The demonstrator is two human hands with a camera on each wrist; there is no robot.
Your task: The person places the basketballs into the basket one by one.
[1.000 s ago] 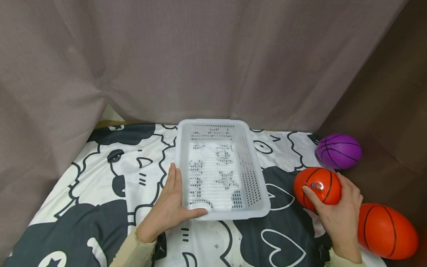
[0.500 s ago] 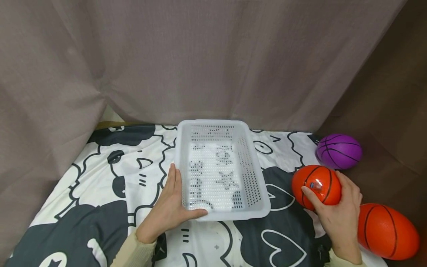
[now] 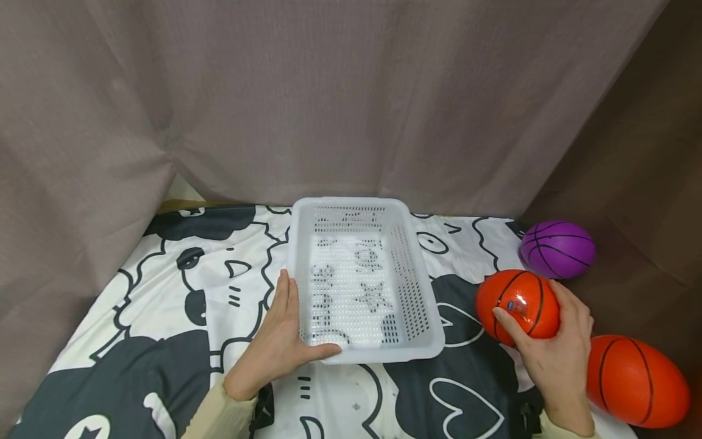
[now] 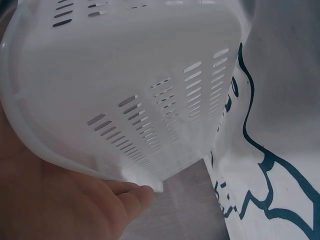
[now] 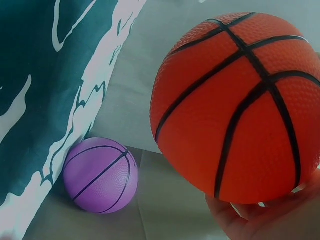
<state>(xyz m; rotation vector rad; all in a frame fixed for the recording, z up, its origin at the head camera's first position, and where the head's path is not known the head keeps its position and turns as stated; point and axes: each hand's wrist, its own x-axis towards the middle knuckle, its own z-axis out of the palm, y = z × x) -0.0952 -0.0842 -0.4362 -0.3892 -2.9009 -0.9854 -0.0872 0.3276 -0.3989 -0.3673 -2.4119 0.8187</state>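
1. Nearest, cream sleeves [image 3: 222, 414] showed at both wrists.
2. A second orange ball with black seam lines [image 3: 638, 381] lay just to the right of the right wrist; whether they touched, I couldn't tell.
3. The right hand's grip [image 3: 559, 353] was clamped on an orange, black-lined, pebbled basketball [image 3: 521, 296]. The thumb pressed its near upper side and the fingers wrapped its right side, so most of the ball sat forward and left of the palm. I couldn't tell whether it touched the cloth.
4. The left hand's grip [image 3: 276, 347] was spread apart, straight fingers along the left side of a white rectangular perforated plastic basket [image 3: 384, 354], thumb along its near rim.
5. The basket stood on black-and-white printed cloth [image 3: 131, 372], left of the held ball.
6. A purple, black-lined ball [image 3: 557, 249] lay beyond that ball, at the cloth's right edge.
7. Farthest hung a grey-brown fabric curtain [image 3: 329, 103].
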